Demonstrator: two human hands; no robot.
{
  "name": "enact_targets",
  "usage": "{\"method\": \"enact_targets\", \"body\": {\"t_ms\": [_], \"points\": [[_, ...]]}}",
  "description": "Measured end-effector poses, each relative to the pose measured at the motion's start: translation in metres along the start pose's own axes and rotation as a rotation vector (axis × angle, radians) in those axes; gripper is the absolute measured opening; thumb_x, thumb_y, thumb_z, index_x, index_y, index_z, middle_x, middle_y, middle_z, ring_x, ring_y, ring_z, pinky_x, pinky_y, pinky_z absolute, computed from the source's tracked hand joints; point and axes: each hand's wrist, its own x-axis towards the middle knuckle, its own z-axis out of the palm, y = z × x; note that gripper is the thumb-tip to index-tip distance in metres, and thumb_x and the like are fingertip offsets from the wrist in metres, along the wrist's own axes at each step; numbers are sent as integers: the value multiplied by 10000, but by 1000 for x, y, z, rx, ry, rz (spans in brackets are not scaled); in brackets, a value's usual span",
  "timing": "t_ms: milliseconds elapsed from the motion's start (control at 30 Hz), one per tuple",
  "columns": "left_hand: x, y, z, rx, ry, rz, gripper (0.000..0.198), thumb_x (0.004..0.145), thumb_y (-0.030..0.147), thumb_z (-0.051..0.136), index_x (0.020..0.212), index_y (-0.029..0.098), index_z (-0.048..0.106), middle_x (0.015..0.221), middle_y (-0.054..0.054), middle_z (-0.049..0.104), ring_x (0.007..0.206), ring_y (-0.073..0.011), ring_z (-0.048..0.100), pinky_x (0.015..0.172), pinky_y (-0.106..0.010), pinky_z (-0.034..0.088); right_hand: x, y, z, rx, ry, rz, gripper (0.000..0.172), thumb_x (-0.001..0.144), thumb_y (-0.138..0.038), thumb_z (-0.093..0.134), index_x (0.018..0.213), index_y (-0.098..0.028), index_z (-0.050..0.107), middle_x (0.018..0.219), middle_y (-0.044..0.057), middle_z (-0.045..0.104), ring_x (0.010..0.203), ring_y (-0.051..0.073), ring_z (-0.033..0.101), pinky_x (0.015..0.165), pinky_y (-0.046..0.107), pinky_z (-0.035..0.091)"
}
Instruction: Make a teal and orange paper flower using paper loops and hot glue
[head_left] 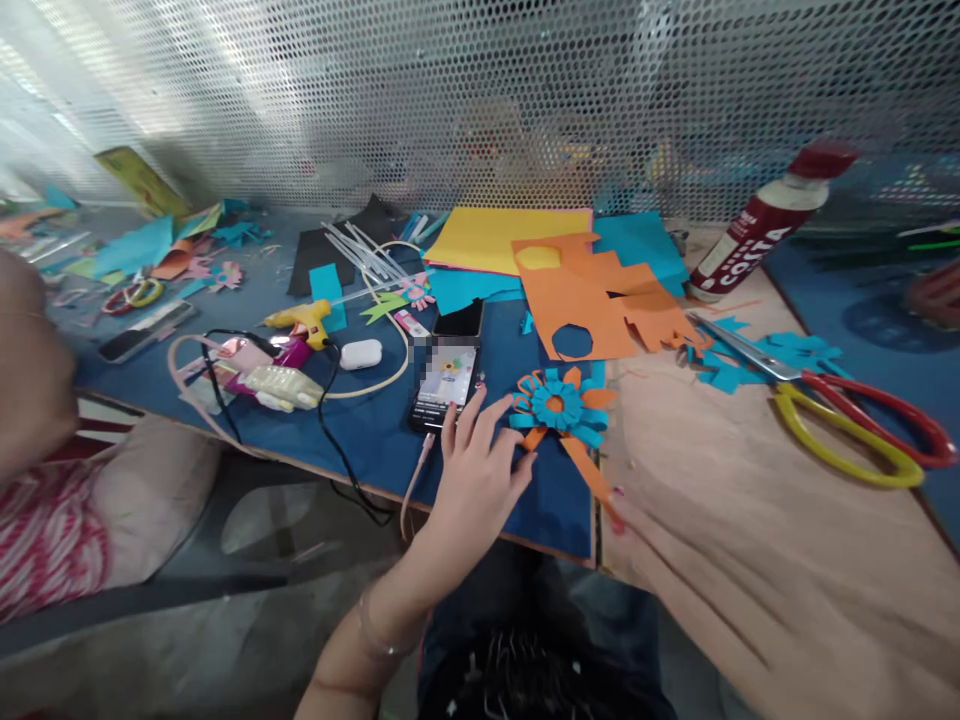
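Observation:
A paper flower with layered blue petals and orange ones lies near the table's front edge. One long orange paper strip runs from it toward the lower right. The fingertips of my right hand are pinched on the free end of that strip. My left hand is spread open, its fingers over the lower right edge of a lit phone. Its index finger and thumb reach close to the flower's left side; whether they touch the petals I cannot tell. A cable is plugged into the phone.
Large scissors lie at right, near blue paper scraps and a Costa bottle. Cut orange paper lies behind the flower. Left are a yellow glue gun, a white earbud case, cables and another person's arm.

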Motion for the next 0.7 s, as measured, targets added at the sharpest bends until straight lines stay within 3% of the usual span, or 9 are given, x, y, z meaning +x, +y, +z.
{"method": "enact_targets", "body": {"t_ms": [167,367,500,700], "points": [[0,3,0,-37,23,-29,47,939,227,590,909,213,624,1337,-84,641,1435,-315,430,1202,-620,286,33,-7,20,-303,78,-262,496,886,-84,394,1334,-26,599,1332,201,655,1252,355,615,977,483,570],[-4,3,0,-76,11,-8,52,952,252,579,940,222,620,1352,-71,630,1459,-308,398,1216,-629,245,53,-13,17,-316,82,-255,399,884,-35,380,1157,-10,670,1168,214,730,1067,339,720,865,449,624],[-5,2,-2,-78,-7,0,41,951,239,579,951,222,617,1362,-72,616,1466,-301,386,1232,-616,224,58,-19,22,-292,114,-172,295,921,-138,547,1130,15,690,1159,244,725,1085,349,713,890,453,628],[-5,3,-3,-66,-13,19,43,949,254,588,940,222,615,1357,-60,618,1458,-314,396,1234,-624,212,59,-23,29,-191,150,-116,324,918,-217,624,1123,20,703,1179,252,716,1122,338,700,924,449,626]]}}
